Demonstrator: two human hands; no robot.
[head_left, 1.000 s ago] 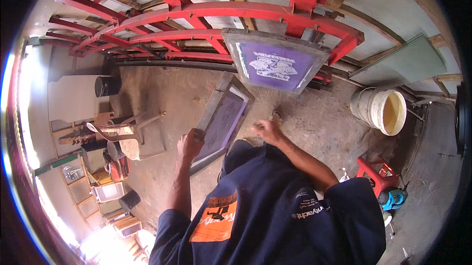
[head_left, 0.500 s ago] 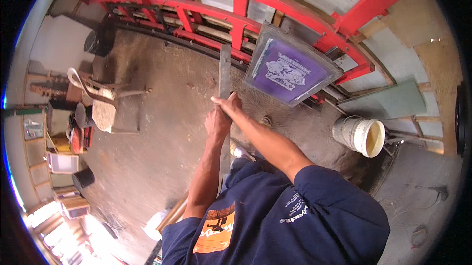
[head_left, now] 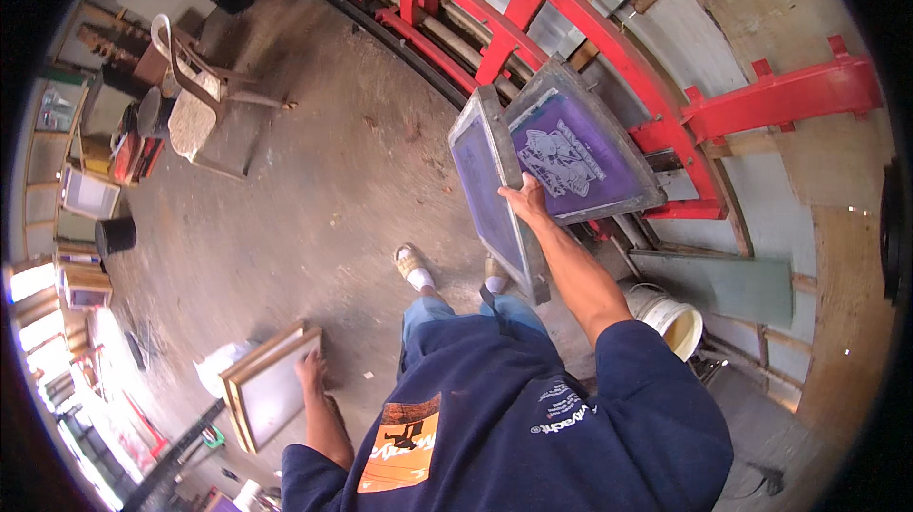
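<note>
My right hand (head_left: 526, 198) is closed on the edge of a grey-rimmed silk-screen frame (head_left: 487, 191) with a purple mesh, held tilted in front of me. Just behind it, a second screen frame (head_left: 561, 158), purple with a pale printed design, leans against the red metal structure. Low on the left, my left hand (head_left: 308, 369) is beside a wood-edged screen frame (head_left: 278, 391) with a whitish face, at its right side. Those fingers are blurred, so whether they grip the wood does not show.
A red metal framework (head_left: 571, 13) runs along the far right wall. At right stand a white bucket (head_left: 670, 322) and a greenish glass-like sheet (head_left: 728, 286). A chair (head_left: 202, 122) stands at the left, with a black bucket (head_left: 116, 236) nearer me.
My hands have parted: the left moved down to the wood-edged frame, the right stays forward. The grey-rimmed frame, earlier seen edge-on with both hands on it, now shows its purple face.
</note>
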